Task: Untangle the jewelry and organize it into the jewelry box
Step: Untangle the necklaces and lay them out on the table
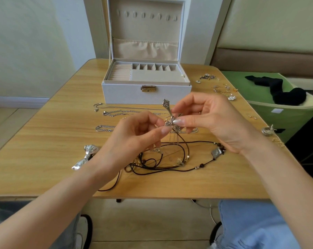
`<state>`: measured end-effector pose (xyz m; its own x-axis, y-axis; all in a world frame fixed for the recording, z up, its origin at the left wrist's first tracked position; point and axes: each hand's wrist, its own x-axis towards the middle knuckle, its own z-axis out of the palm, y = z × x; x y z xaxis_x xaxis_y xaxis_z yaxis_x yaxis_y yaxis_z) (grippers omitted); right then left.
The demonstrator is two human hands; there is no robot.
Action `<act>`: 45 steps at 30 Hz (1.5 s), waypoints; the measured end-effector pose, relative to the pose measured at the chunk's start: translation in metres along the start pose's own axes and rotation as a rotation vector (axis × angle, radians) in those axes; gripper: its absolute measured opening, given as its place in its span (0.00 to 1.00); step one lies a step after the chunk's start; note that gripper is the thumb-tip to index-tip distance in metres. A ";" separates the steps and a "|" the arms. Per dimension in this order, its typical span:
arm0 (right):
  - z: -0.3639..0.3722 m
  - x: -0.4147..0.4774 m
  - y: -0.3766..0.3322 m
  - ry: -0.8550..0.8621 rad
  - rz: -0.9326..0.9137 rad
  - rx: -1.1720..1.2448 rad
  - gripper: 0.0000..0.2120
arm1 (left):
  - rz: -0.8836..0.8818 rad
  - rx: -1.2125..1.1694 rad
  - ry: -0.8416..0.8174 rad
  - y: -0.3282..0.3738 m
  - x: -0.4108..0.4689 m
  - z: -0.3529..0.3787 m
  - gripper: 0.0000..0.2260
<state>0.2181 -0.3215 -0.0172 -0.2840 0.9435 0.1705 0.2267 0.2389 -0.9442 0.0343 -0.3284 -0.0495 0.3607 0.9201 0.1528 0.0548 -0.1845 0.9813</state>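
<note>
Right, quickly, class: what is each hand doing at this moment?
Left hand: pinches the lower part of the silver pendant.
Right hand: pinches the same pendant from the other side.

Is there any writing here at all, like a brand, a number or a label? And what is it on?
No text can be read in this view.
The white sticker on the green bin: too small to tell whether anything is printed on it.
The gold clasp on the jewelry box: no legible marking.
The silver pendant pinched by the left hand and the right hand: no lettering visible.
</note>
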 end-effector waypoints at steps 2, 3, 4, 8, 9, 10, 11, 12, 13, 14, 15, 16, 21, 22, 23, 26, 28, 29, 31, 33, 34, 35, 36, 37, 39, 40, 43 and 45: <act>0.002 0.000 0.000 -0.024 -0.001 -0.003 0.10 | 0.021 0.000 0.004 0.000 -0.001 0.000 0.10; 0.002 0.000 0.000 -0.045 0.010 0.002 0.12 | 0.032 0.000 0.005 -0.001 -0.001 0.000 0.10; 0.001 0.000 0.000 -0.075 0.030 0.013 0.13 | 0.039 -0.004 0.006 -0.001 -0.001 -0.001 0.10; 0.001 -0.001 0.002 -0.203 0.130 0.070 0.20 | 0.074 -0.036 0.004 -0.001 0.002 -0.008 0.08; 0.001 0.000 0.003 -0.201 0.142 0.074 0.20 | 0.091 -0.030 -0.001 -0.002 0.003 -0.010 0.08; 0.001 0.000 0.003 -0.185 0.145 0.070 0.19 | 0.107 -0.018 -0.004 -0.002 0.003 -0.011 0.08; 0.000 0.000 0.003 -0.168 0.143 0.058 0.17 | 0.121 -0.002 -0.006 -0.003 0.004 -0.013 0.08; -0.001 0.000 0.003 -0.156 0.137 0.040 0.15 | 0.134 0.025 -0.006 -0.003 0.004 -0.014 0.08; -0.002 0.000 0.002 -0.152 0.130 0.017 0.12 | 0.148 0.068 -0.004 -0.004 0.004 -0.015 0.08; -0.003 0.000 0.002 -0.149 0.125 -0.003 0.10 | 0.162 0.123 -0.002 -0.004 0.004 -0.015 0.08; -0.003 0.000 0.003 -0.139 0.121 -0.015 0.08 | 0.175 0.178 0.002 -0.004 0.003 -0.015 0.08; -0.004 0.000 0.003 -0.123 0.117 -0.014 0.07 | 0.187 0.229 0.010 -0.004 0.003 -0.014 0.08; -0.003 0.001 0.005 -0.037 0.072 -0.014 0.06 | 0.241 0.365 0.082 -0.005 0.002 -0.011 0.07; -0.003 0.001 0.006 -0.024 0.067 -0.016 0.06 | 0.257 0.391 0.093 -0.005 0.002 -0.011 0.07; -0.003 0.001 0.006 -0.010 0.054 -0.022 0.05 | 0.273 0.414 0.102 -0.005 0.003 -0.011 0.07; -0.006 0.001 0.003 -0.001 -0.013 -0.028 0.06 | 0.316 0.443 0.116 -0.005 0.002 -0.012 0.09; -0.005 0.001 0.000 -0.025 -0.030 -0.017 0.10 | 0.336 0.450 0.113 -0.005 0.001 -0.012 0.11; -0.002 0.001 0.000 -0.028 -0.034 -0.020 0.11 | 0.344 0.453 0.112 -0.004 0.001 -0.011 0.11; 0.005 0.001 0.001 -0.017 -0.049 -0.015 0.11 | 0.358 0.472 0.107 -0.004 0.001 -0.010 0.09; 0.007 0.001 0.003 -0.033 -0.056 -0.026 0.10 | 0.364 0.496 0.108 -0.004 0.001 -0.009 0.05; 0.007 0.001 0.003 -0.059 -0.047 -0.043 0.11 | 0.367 0.500 0.113 -0.003 0.001 -0.009 0.04; 0.006 0.001 0.004 -0.089 -0.031 -0.053 0.12 | 0.374 0.497 0.117 -0.003 0.000 -0.010 0.03; 0.006 0.001 0.005 -0.115 -0.016 -0.052 0.13 | 0.384 0.496 0.120 -0.002 0.000 -0.010 0.03; 0.007 0.000 0.006 -0.127 -0.011 -0.054 0.13 | 0.396 0.500 0.123 -0.002 0.000 -0.010 0.04; 0.009 0.000 0.008 -0.113 -0.018 -0.072 0.09 | 0.418 0.533 0.132 -0.001 -0.001 -0.010 0.05; 0.009 -0.001 0.009 -0.099 -0.021 -0.080 0.06 | 0.425 0.553 0.138 0.000 -0.001 -0.011 0.05; 0.007 -0.002 0.011 -0.075 -0.039 -0.124 0.03 | 0.453 0.623 0.148 0.000 0.000 -0.011 0.07; 0.010 -0.003 0.013 -0.052 -0.059 -0.192 0.06 | 0.467 0.654 0.146 0.000 -0.001 -0.011 0.08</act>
<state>0.2125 -0.3233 -0.0322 -0.3492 0.9144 0.2047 0.3801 0.3378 -0.8611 0.0238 -0.3254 -0.0486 0.3586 0.7260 0.5867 0.4775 -0.6828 0.5530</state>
